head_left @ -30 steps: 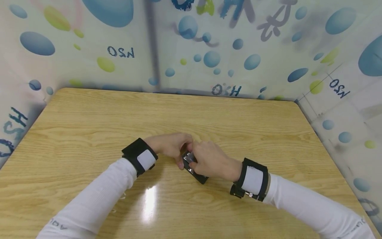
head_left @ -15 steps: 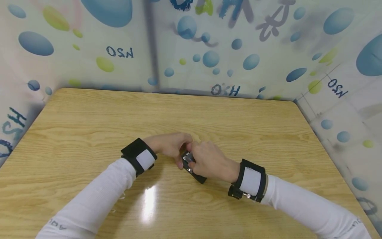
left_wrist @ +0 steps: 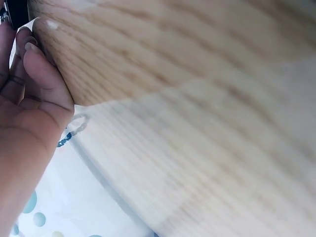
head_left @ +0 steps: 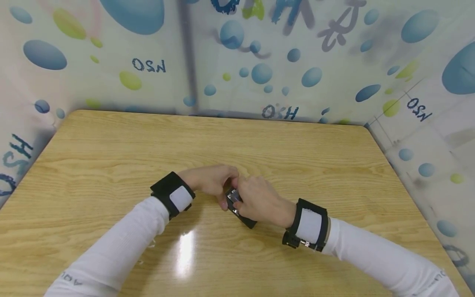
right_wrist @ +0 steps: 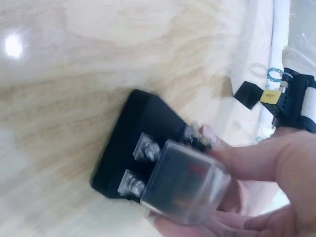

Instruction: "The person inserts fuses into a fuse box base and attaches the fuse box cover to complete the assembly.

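Observation:
A small black terminal block (head_left: 248,222) with metal screw terminals (right_wrist: 147,148) lies at a slant near the table's middle. My left hand (head_left: 212,180) grips its far left end between thumb and fingers; in the left wrist view only a dark corner of the block (left_wrist: 18,12) shows beside the fingertips. In the right wrist view a clear box-shaped plastic cover (right_wrist: 182,180) sits over part of the block, and my right hand (right_wrist: 261,182) pinches it between thumb and fingers. From the head view, the right hand hides most of the cover.
The wooden table (head_left: 148,140) ends at the back and right against a patterned sheet (head_left: 259,49) with blue and green spots. Both wrists wear black straps with cameras, the right strap (head_left: 308,225) being nearer the table's right side.
The right wrist has shifted very slightly left. Both hands keep their hold, and the block stays practically in place.

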`<state>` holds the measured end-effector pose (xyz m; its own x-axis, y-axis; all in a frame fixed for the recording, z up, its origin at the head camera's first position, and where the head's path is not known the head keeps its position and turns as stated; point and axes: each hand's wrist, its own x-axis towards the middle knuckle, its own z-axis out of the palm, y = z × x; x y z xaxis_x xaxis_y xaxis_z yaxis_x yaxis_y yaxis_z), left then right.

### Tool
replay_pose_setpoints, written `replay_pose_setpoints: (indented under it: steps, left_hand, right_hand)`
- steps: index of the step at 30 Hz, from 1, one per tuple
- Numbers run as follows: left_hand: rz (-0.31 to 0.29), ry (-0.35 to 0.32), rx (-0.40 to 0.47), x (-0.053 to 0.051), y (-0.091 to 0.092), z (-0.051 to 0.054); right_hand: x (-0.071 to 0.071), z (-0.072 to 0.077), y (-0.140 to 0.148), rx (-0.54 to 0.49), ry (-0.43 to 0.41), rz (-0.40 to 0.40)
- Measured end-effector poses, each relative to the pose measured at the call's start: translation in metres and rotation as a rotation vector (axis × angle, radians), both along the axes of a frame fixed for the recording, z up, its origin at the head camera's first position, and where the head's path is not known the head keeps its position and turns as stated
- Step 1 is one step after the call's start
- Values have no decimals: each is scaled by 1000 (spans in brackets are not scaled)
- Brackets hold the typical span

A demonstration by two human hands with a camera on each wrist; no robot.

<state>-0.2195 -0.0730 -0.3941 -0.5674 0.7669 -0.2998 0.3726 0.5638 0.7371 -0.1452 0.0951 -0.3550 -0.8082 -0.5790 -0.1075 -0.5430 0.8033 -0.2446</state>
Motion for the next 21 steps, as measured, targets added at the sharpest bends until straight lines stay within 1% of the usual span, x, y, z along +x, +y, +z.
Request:
replay_pose_setpoints:
  steps: [5,11,13,18,19,21]
  left_hand:
    - [4,-10,4,0,0,1]
    - [12,-18,6,1,1,3]
    - [12,-18,5,2,1,3]
    - [13,-16,3,2,1,3]
    - [13,-15,3,3,1,3]
    - [10,-8,4,3,1,3]
  right_hand:
    - [0,-2,0,7,13,-4]
    - [0,-4,0,-8,19,-16]
    - [1,-5,-1,0,44,-13]
    - [5,-9,-3,79,145,44]
    - [6,-9,-4,93,158,52]
    - [7,-9,-5,101,157,51]
